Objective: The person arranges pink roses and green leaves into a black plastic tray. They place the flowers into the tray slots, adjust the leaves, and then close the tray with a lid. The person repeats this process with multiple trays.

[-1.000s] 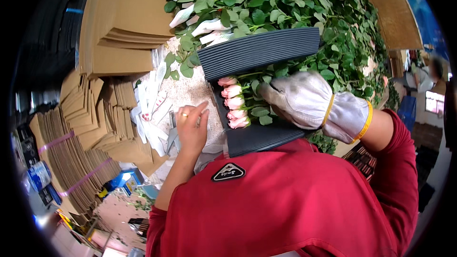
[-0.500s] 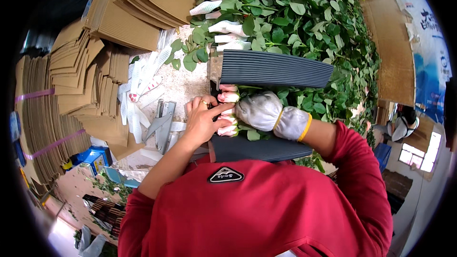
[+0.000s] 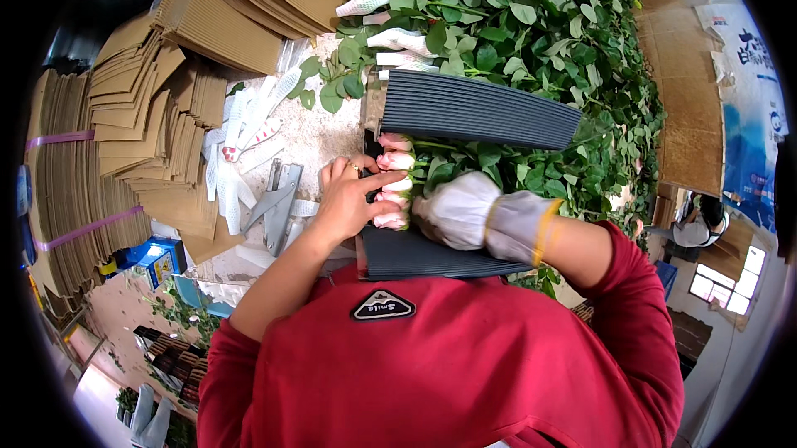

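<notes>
Several pink roses [image 3: 395,161] lie in a row between two dark grey ridged panels, the far panel [image 3: 481,109] and the near panel [image 3: 440,255]. Over the blooms rests my bare left hand [image 3: 347,199], a ring on one finger, its fingers apart and touching the petals. My right hand [image 3: 455,210], in a whitish glove with a yellow cuff edge, lies on the stem side just right of the blooms. Its fingers are turned away and hidden. Green stems and leaves [image 3: 523,170] run off to the right.
A grey stapler [image 3: 278,207] and white foam net sleeves [image 3: 235,137] lie left of my left hand. Cardboard stacks [image 3: 83,190] stand along the left. Net-wrapped roses [image 3: 401,41] and a leafy heap fill the far side. A cardboard wall [image 3: 677,83] borders the right.
My gloved right hand has shifted a little toward me, uncovering stems beside the farther blooms. My left hand stays over the roses. The whole view has tilted slightly.
</notes>
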The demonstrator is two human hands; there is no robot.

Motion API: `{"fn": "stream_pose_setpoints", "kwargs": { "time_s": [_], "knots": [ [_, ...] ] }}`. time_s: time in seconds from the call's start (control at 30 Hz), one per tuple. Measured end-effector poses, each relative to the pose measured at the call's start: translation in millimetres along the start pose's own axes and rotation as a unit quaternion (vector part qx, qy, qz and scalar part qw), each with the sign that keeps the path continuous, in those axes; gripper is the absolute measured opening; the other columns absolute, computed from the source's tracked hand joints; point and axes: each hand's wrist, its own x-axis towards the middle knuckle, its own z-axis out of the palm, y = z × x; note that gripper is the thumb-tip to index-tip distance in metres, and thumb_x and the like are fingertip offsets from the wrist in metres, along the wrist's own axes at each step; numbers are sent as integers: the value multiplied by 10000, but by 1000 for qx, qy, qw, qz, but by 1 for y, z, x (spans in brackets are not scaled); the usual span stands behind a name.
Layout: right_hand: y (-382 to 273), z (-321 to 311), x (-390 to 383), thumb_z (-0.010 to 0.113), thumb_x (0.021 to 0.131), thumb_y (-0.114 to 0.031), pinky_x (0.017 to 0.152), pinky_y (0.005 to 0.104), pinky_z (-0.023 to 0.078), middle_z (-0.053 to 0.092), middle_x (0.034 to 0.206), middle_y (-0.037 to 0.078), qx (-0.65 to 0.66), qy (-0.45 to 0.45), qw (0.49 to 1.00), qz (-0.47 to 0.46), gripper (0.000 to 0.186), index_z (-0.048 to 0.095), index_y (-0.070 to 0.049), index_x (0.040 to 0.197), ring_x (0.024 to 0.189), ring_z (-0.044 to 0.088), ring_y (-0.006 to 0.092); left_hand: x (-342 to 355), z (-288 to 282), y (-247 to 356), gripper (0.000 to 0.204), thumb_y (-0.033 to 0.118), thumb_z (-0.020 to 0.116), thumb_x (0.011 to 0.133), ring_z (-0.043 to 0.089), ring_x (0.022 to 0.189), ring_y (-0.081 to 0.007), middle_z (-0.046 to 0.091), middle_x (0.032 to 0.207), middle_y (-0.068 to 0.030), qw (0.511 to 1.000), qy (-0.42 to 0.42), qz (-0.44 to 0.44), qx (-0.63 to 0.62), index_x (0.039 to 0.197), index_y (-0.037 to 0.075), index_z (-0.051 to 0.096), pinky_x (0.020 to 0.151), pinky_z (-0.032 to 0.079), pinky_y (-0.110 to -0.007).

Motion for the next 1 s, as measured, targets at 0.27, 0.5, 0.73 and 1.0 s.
{"fn": "stream_pose_setpoints", "kwargs": {
  "time_s": [0.27,0.5,0.73,1.0],
  "knots": [
    [-3,-8,26,571,884,-214,722,426,562,695,963,106,2,-258,965,45,344,629,-164,1219,891,693,308,7,-4,-3,514,389,822,661,466,1066,-230,565,1057,-24,999,-18,23,26,1164,332,735,971,290,-391],
    [4,-19,1,538,916,-240,596,417,543,693,820,110,35,-23,993,107,195,642,-97,1000,762,695,295,1,-1,-2,469,420,801,690,459,1067,-247,560,1071,-23,998,13,42,35,1138,297,737,987,285,-416],
    [20,-2,32,566,873,-177,711,466,570,712,919,161,-32,31,983,180,244,651,-72,1075,837,709,346,0,-9,11,511,383,757,754,448,1196,-271,541,1269,-35,978,34,120,165,1233,234,659,1089,238,-543],
    [12,-21,21,600,833,-156,633,456,572,716,861,131,-31,91,975,201,243,698,-87,1044,762,709,313,2,-5,3,507,317,743,777,484,1208,-243,510,1444,23,993,-39,103,53,1243,161,619,1079,253,-488]
  ]
}}
